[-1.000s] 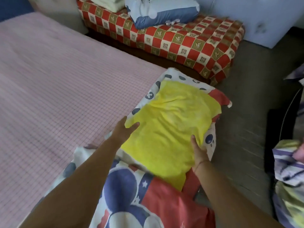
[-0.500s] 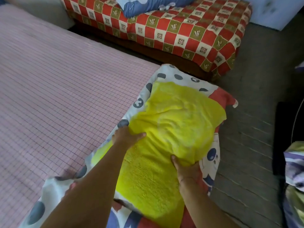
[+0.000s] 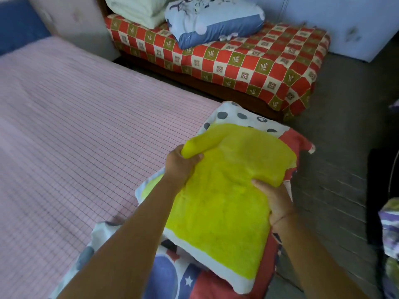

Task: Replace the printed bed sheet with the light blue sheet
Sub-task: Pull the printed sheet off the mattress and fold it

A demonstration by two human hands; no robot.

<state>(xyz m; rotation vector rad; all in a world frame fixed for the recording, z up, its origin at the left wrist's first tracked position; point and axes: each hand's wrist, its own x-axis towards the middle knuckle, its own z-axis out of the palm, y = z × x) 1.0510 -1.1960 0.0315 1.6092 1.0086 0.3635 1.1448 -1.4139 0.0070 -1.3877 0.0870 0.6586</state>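
Both hands, left hand [image 3: 180, 167] and right hand [image 3: 273, 199], apparently grip the yellow towel [image 3: 224, 195]

Dim room, soft daylight. Grey carpeted floor [image 3: 336, 130] on the right. Large bed with pink checked mattress cover [image 3: 86, 130] filling the left side. Behind it, low daybed under a red, cream and olive chequered cover [image 3: 254, 61], carrying a blue-and-white pillow [image 3: 213, 20] beside folded pale bedding [image 3: 138, 9]. Pale blue wall [image 3: 345, 16] at the back, scuffed. Dark blue panel [image 3: 19, 24] top left.
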